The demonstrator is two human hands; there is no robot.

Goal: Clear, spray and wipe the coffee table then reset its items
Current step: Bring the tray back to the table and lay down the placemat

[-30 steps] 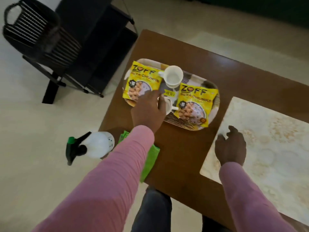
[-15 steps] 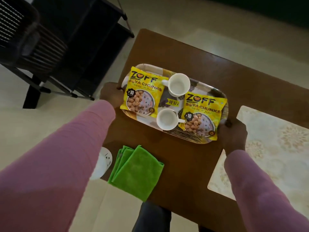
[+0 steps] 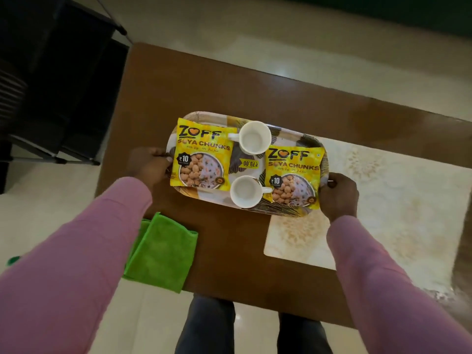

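Note:
A patterned oval tray [image 3: 293, 212] is above the brown coffee table [image 3: 229, 93], its right end over the mat. On it lie two yellow soya chunk packets [image 3: 201, 152] [image 3: 293, 172] and two white cups [image 3: 255, 137] [image 3: 246, 191]. My left hand [image 3: 149, 166] grips the tray's left end and my right hand [image 3: 338, 198] grips its right end. A folded green cloth [image 3: 163, 251] lies at the table's near left corner, partly over the edge. Only a green bit of the spray bottle [image 3: 12, 260] shows beside my left sleeve.
A cream floral place mat [image 3: 396, 213] covers the table's right part. A dark chair and black stand [image 3: 51, 72] are on the floor to the left. My legs [image 3: 204, 328] are at the table's near edge. Pale floor surrounds the table.
My left hand left the cups for the tray's left end; my right hand left the mat for its right end. The tray now appears nearer and farther right, over the mat's edge.

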